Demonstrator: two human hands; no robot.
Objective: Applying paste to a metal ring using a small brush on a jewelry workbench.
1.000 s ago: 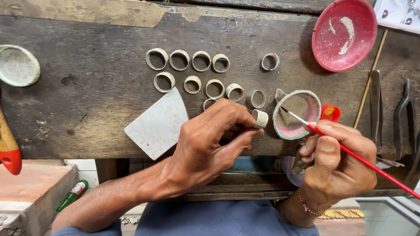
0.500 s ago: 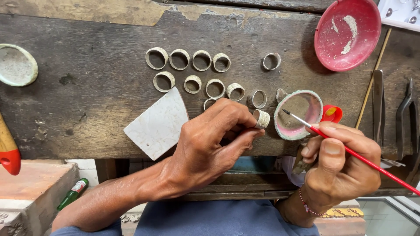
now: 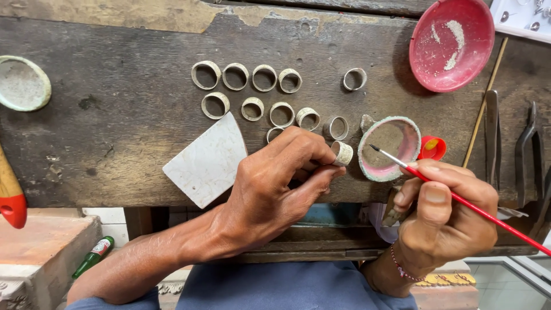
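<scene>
My left hand point(image 3: 275, 183) pinches a small pale metal ring point(image 3: 343, 152) between thumb and fingertips, just above the bench edge. My right hand point(image 3: 445, 215) grips a thin red-handled brush point(image 3: 459, 198), its dark tip resting over a small crusted cup point(image 3: 390, 148) with pink inside. The ring sits a short way left of the brush tip. Several similar rings point(image 3: 252, 92) lie in two rows on the dark wooden bench point(image 3: 103, 143) beyond my left hand. A lone ring point(image 3: 354, 79) lies further right.
A white tile shard point(image 3: 206, 161) lies left of my left hand. A red bowl point(image 3: 452, 43) with pale powder sits at the back right, a pale dish point(image 3: 22, 83) at the far left. Pliers point(image 3: 531, 155) and metal tools lie right. A small red cap point(image 3: 431, 148) is beside the cup.
The brush tip has shifted slightly over the cup. My left hand still holds the ring in the same spot.
</scene>
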